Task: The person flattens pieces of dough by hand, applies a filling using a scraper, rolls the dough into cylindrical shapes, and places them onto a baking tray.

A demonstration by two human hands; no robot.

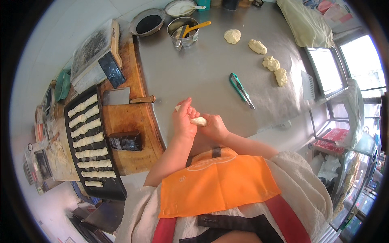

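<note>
A short roll of pale dough (199, 121) is held between my two hands above the near part of the metal table. My left hand (184, 121) wraps its fingers round the dough, and a bit of it shows past the thumb. On the other end, my right hand (214, 128) is closed, its fingertips partly hidden. Farther off on the right, several dough lumps (257, 46) lie in a slanting row. A black baking tray (106, 162) on the left carries several long dough strips (88, 140).
A green box cutter (242, 91) lies right of my hands. On the wooden board (152, 125) are a cleaver (117, 97), a dark package (126, 141) and a phone (112, 69). A metal pot (189, 41) with a yellow-handled brush (197, 27) and a dark-filled bowl (148, 22) stand behind. A scraper (308, 85) lies rightward.
</note>
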